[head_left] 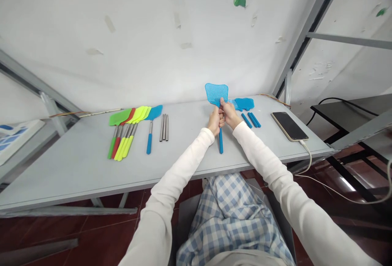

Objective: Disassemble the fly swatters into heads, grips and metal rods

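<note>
A blue fly swatter [217, 93] with a mesh head stands up in front of me, its blue grip [221, 141] pointing toward me. My left hand [215, 119] is closed around its shaft, below the head. My right hand [229, 112] pinches the swatter at the base of the head, thumb on top. Most of the shaft is hidden by my fingers. Right of my hands lie loose blue swatter heads [245, 103] and blue handle sleeves [254, 119]. To the left are 3 metal tubes [164, 128] and another blue swatter [150, 135].
Several green, red and yellow swatters [127, 135] lie fanned at the left of the grey table [92, 176]. A phone [289, 126] with a white cable [309, 155] rests near the right end. The white wall [171, 53] rises behind the table, and metal frame posts stand at both sides.
</note>
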Motion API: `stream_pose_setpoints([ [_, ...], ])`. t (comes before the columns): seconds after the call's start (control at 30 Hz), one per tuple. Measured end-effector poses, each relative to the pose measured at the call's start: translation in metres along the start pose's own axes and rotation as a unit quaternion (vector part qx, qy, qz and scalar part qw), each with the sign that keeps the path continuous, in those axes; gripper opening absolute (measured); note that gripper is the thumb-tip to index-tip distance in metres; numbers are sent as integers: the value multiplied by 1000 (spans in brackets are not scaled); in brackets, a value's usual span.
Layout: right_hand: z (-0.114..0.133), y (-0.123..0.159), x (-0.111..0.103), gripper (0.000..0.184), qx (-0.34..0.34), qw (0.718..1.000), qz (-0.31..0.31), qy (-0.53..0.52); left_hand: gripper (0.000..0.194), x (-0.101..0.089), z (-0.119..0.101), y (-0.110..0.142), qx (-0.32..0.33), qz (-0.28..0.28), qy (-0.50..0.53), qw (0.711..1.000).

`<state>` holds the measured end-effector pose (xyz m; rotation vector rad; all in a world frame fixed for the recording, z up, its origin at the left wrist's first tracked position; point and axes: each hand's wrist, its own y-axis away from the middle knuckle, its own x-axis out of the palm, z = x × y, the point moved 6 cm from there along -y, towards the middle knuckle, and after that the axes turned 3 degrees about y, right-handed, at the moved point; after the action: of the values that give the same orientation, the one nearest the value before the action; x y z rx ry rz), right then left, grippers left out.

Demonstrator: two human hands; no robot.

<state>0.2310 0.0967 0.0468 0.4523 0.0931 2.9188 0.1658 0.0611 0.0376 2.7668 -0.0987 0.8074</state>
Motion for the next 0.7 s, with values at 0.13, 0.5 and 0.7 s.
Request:
stream_pose_setpoints([
  [0.13,4,-10,-3,40,-5,1000,-24,-18,39,2,6,2,-15,9,-4,1000],
  [0.5,8,-8,-13,43,-23,998,-55,-6,23,10,5,4,-113,121,56,985],
  [0.7,0,-9,-9,41,-33,998,-44,38,24,6,-13,-10,-78,126,79,986],
])
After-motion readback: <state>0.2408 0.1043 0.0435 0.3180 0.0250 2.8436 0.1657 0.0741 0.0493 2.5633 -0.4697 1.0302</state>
